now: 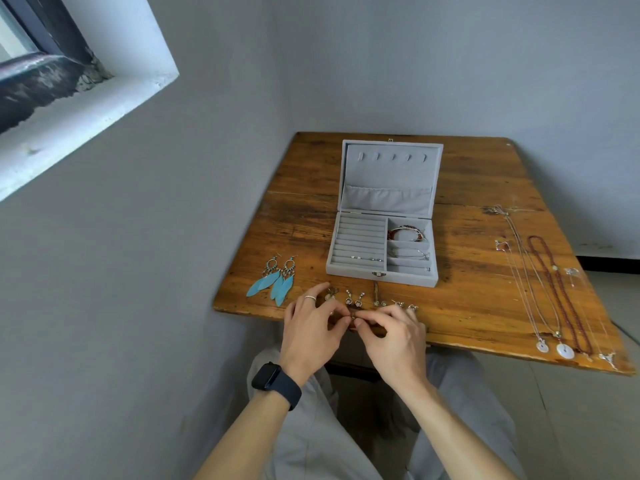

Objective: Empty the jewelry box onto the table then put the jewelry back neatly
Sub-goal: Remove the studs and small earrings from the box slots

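Gently: with left hand, right hand pinched on small metal earring, seat into grey velvet box ahead.

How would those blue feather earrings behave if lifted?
The earrings look very light; their thin feathers would probably flop and flutter. Hung from small hooks, they would likely dangle and swing, not roll.

One jewelry box, two blue feather earrings
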Tool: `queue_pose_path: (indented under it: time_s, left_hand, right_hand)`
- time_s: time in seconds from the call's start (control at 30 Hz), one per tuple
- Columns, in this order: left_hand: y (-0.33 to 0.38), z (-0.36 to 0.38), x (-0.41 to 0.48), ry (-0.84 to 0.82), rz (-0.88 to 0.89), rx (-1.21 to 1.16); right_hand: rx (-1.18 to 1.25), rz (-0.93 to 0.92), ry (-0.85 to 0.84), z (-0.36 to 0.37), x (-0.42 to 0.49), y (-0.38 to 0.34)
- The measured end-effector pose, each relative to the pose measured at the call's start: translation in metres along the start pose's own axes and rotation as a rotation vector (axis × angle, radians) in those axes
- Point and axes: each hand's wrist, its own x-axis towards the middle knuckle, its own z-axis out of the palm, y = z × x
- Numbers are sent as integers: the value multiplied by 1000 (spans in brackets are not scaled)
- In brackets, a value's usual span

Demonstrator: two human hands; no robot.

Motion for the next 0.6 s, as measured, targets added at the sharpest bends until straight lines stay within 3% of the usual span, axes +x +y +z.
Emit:
queue_pose_path:
  time_s: [0.33,0.6]
  left_hand:
    - [-3,-6,2,-5,17,-18]
    - [-21,-27,8,19,-7,-185]
  right_hand:
    - [4,8,-17,-3,-1,0]
    - [177,27,-168,-30,2,2]
